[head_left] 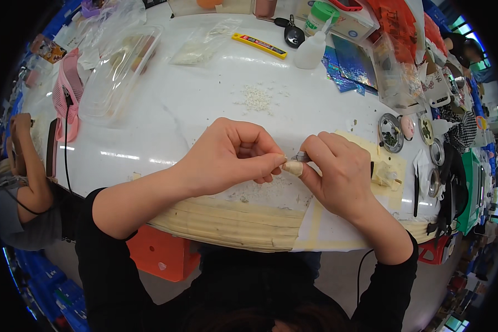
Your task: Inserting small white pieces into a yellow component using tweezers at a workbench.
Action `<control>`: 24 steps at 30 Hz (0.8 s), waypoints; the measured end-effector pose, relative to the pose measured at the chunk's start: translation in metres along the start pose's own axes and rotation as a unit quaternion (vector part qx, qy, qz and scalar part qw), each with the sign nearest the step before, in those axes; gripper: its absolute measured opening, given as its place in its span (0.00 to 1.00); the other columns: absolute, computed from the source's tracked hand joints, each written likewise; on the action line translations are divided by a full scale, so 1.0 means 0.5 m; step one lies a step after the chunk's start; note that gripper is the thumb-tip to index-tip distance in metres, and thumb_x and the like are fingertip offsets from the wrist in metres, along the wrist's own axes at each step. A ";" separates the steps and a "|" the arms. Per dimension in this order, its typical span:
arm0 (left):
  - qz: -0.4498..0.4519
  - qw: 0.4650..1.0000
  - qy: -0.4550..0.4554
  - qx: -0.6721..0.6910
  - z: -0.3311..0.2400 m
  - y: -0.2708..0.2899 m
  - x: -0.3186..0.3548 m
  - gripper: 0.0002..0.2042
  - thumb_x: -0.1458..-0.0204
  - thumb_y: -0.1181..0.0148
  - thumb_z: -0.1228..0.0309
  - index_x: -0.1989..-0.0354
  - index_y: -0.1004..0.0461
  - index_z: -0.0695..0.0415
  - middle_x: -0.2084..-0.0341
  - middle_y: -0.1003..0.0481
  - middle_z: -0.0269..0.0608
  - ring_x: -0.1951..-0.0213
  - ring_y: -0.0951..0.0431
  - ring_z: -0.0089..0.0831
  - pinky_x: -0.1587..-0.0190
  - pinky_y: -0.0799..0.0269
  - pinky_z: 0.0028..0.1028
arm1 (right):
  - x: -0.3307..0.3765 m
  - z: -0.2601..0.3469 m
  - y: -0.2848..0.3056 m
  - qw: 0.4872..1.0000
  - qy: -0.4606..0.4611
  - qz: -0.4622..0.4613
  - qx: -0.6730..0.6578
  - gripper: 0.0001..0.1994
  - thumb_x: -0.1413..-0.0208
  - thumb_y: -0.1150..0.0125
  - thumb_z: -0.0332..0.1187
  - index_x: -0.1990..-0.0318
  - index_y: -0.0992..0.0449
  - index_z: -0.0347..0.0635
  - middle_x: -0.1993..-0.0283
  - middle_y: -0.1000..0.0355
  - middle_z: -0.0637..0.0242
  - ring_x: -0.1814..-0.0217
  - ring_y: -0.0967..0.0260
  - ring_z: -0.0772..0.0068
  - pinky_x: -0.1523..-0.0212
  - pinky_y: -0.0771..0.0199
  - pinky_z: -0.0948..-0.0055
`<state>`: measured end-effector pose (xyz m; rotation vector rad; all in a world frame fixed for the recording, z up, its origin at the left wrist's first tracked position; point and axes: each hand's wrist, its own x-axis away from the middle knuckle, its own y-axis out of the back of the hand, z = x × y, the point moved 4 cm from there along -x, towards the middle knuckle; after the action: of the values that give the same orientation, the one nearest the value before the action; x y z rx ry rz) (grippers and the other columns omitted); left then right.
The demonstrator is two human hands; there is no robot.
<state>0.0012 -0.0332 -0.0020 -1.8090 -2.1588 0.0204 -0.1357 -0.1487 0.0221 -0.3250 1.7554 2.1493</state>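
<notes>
Watching remotely, I see the left hand (227,156) pinched narrow, contents unclear; at three o'clock, the right hand (338,172) grips a grey metal piece (301,156), probably light, stiff, best held sideways.

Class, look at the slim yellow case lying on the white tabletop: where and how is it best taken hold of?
Probably by the middle of the slim yellow case, pinching its two long edges from above and the near side. It lies flat, long and narrow, with bare tabletop along its near edge; the white squeeze bottle stands close to its right end.
</notes>
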 end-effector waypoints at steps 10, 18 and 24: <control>0.022 0.999 0.016 0.031 0.004 0.003 -0.004 0.06 0.43 0.39 0.73 0.67 0.23 0.63 0.74 0.21 0.41 0.73 0.21 0.22 0.68 0.24 0.21 | 0.000 -0.001 -0.003 0.999 -0.022 0.024 -0.020 0.15 0.52 0.33 0.43 0.72 0.32 0.46 0.78 0.37 0.69 0.76 0.33 0.66 0.78 0.36 0.68; 0.014 1.000 0.004 0.018 0.004 0.003 -0.001 0.04 0.44 0.39 0.76 0.67 0.23 0.64 0.72 0.20 0.41 0.70 0.20 0.21 0.65 0.23 0.21 | 0.000 -0.006 -0.007 0.993 -0.056 0.052 -0.091 0.13 0.49 0.35 0.40 0.71 0.32 0.45 0.77 0.34 0.68 0.75 0.32 0.64 0.77 0.35 0.66; -0.007 0.996 -0.043 -0.081 -0.002 0.001 0.004 0.03 0.46 0.39 0.79 0.65 0.23 0.66 0.71 0.21 0.40 0.68 0.21 0.19 0.64 0.24 0.20 | 0.000 -0.004 -0.007 0.992 -0.059 0.064 -0.090 0.12 0.48 0.36 0.39 0.70 0.32 0.45 0.77 0.34 0.67 0.74 0.31 0.62 0.76 0.35 0.64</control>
<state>0.0016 -0.0312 -0.0006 -1.9132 -2.2921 -0.0823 -0.1345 -0.1500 0.0182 -0.1289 1.5605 2.3716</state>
